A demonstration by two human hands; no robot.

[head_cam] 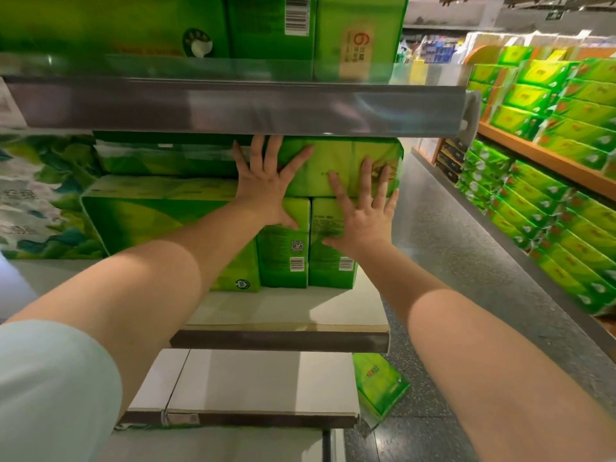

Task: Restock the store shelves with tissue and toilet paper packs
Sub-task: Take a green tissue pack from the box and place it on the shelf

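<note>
A pale, mint-tinted short sleeve [50, 388] is worn on the left arm; both forearms are left bare, and no rings or watch are seen.

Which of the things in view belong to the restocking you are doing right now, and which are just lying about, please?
In the job:
- green pack, pressed by left hand and right hand
- upright packs it lies on
- shelf

Just about:
- fallen pack on the floor
- stacked packs across the aisle
- patterned pack at far left
</note>
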